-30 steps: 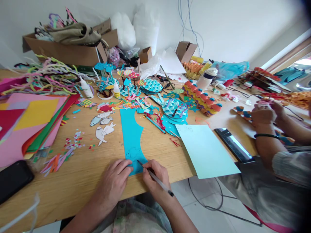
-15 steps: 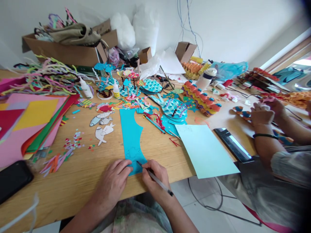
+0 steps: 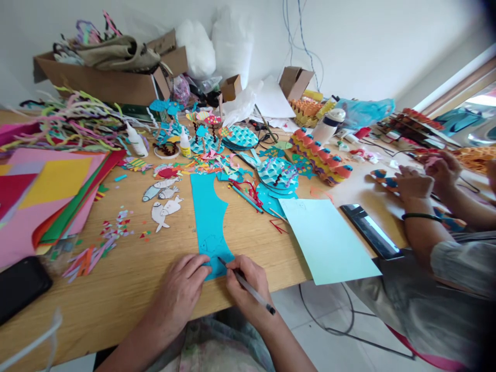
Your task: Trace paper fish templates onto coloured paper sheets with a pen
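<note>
A long blue sheet of paper [image 3: 208, 212] with one curved edge lies at the front of the wooden table. On its lower part a fish outline [image 3: 211, 244] is drawn in dark lines. My left hand [image 3: 186, 279] rests on the paper's lower left edge, its fingers stretched out and lying flat. In my right hand [image 3: 248, 284] is a black-tipped pen [image 3: 253, 293], its point touching the paper below the fish drawing. Left of the sheet lie several paper fish cutouts [image 3: 163, 207], pale with dark markings.
A pale green sheet [image 3: 329, 240] overhangs the front edge at right, beside a dark phone [image 3: 370, 231]. Another person's hands [image 3: 418, 183] work at far right. Coloured paper [image 3: 58, 181], a black phone [image 3: 23, 287] and paper scraps [image 3: 116, 222] lie left. Glue bottles [image 3: 136, 140] stand behind.
My hands and the pen have hardly moved. The other person's hands at right have shifted slightly.
</note>
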The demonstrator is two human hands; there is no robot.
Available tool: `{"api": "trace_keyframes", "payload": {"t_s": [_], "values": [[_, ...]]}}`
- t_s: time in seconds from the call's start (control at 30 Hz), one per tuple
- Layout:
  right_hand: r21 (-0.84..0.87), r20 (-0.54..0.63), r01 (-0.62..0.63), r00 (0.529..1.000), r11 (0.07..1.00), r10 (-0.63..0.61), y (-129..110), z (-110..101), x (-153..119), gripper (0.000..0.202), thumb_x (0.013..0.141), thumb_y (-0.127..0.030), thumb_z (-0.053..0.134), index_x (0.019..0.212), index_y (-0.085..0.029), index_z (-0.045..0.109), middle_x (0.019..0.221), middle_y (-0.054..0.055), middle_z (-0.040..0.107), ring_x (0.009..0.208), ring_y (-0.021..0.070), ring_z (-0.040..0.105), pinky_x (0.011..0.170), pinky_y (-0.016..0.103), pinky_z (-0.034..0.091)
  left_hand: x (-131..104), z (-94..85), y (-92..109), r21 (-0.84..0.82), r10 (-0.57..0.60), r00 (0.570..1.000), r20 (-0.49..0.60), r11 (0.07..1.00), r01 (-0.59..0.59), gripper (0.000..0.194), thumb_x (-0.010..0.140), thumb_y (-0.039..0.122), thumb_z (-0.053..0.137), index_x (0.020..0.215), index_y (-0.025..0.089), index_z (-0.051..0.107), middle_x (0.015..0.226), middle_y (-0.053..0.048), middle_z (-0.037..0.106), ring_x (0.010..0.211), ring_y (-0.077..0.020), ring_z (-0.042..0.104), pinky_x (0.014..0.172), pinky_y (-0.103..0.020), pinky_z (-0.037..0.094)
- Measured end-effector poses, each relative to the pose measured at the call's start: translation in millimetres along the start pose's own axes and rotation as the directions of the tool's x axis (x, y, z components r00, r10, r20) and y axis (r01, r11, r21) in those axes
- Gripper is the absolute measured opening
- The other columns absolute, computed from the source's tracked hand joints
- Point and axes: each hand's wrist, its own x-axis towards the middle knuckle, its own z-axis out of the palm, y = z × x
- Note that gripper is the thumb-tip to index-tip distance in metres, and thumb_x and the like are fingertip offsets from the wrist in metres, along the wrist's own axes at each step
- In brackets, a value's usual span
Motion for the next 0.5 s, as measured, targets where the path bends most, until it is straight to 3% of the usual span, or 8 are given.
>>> {"api": "trace_keyframes", "payload": {"t_s": [0.5], "values": [[-0.029, -0.008, -0.012, 1.000, 0.999, 0.012, -1.8, 0.3, -0.3, 0.011, 0.072, -0.012, 0.045, 0.069, -0.020, 0.053, 0.060, -0.001, 0.059, 0.058, 0.0127, 0.056, 0.053, 0.021, 0.041, -0.3, -0.6, 0.3, -0.017, 0.002, 1.000, -0.005, 1.000, -0.002, 0.031, 0.084, 0.004, 0.035, 0.094, 0.020, 0.059, 0.107, -0.004, 0.060, 0.099, -0.0201, 0.050, 0.084, -0.037, 0.045]]}}
